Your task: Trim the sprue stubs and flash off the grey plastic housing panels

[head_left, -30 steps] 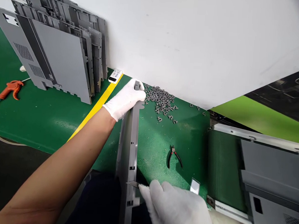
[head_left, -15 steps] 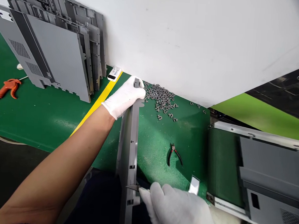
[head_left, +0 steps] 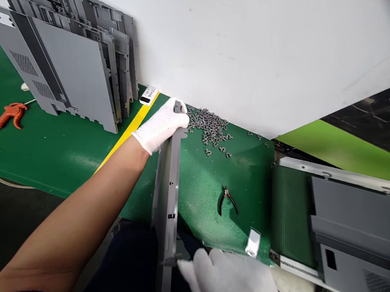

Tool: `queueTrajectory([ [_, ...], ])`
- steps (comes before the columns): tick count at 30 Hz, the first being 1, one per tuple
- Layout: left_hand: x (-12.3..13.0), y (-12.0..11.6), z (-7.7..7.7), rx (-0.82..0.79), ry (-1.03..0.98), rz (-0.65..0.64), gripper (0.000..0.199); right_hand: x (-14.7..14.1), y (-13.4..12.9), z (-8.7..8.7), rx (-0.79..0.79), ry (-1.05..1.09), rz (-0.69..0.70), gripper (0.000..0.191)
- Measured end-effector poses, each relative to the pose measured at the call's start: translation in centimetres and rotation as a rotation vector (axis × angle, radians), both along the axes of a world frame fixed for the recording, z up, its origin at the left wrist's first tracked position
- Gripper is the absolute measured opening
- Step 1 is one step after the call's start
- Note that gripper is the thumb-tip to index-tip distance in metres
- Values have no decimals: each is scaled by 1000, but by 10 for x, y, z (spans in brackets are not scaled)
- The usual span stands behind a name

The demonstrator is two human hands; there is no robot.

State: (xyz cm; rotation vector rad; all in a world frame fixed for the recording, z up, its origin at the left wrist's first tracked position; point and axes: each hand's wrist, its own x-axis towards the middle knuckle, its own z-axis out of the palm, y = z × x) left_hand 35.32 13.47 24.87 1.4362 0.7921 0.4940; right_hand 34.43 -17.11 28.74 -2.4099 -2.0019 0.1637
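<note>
Right up close, the person's right hand point(head_left: 228, 284) in a white fabric glove is hanging low by the edge of a long grey slotted panel point(head_left: 167, 184). The fingers are bunched narrow beside a small grey tab point(head_left: 169, 262), and honestly I can't tell from here whether they're pinching it. The left hand point(head_left: 159, 125), gloved the same, is closed around the panel's top end, so the panel is standing on edge between both hands, above a green work mat point(head_left: 209, 182).

Just past it, small black-handled side cutters point(head_left: 226, 200) are lying on the mat near a little clear rectangular packet point(head_left: 253, 242). Further out, grey U-shaped clips point(head_left: 208, 127) are sitting loose in a heap with a few strays around it, so it looks like plenty are left to use. On the right, a grey panel point(head_left: 352, 228) is lying on a ribbed green belt point(head_left: 292, 215). Over on the left, several matching grey panels point(head_left: 73, 71) are leaning in a stack against a white wall point(head_left: 254, 56), which looks like a decent batch done already, with an orange air blow gun point(head_left: 12, 114) lying nearby.
</note>
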Motion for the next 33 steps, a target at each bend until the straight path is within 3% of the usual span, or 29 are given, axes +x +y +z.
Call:
queueTrajectory([
  [3, -2, 1, -1, 7, -26, 12, 32, 5, -8, -4, 46, 328, -110, 50],
  [8, -5, 0, 2, -24, -68, 18, 32, 9, -3, 6, 88, 840, -529, 44],
  [11, -5, -3, 3, -52, -79, 15, 34, 2, 20, 3, -69, 1079, -702, 35],
  [13, -4, -4, 2, -52, -76, 15, 35, -1, 39, -5, -143, 1219, -731, 38],
  [15, -3, -1, -1, -54, -76, 15, 36, 1, 57, -13, -16, 1289, -778, 42],
  [18, -2, 4, -3, -4, -41, 21, 33, 19, 68, -25, 416, 1384, -935, 52],
  [21, -8, -3, 13, 360, 17, 36, 28, 43, 53, -35, 705, 1558, -1033, 57],
  [23, -21, -24, 31, 735, 5, -161, 20, 54, 33, -45, 745, 1617, -1125, 59],
  [25, -40, -58, 45, 1023, -13, -647, 7, 59, 8, -60, 729, 1635, -1260, 59],
  [26, -50, -76, 48, 1114, -11, -926, 18, 60, -4, -69, 724, 1640, -1345, 60],
  [27, -59, -94, 49, 1202, -15, -1125, 32, 59, -15, -79, 725, 1639, -1427, 62],
  [30, -68, -127, 42, 1500, 71, -1358, 43, 50, -46, -110, 756, 1608, -1617, 63],
  [33, -51, -118, 45, 1582, 97, -1419, 44, 42, -69, -140, 705, 1572, -1628, 58],
])
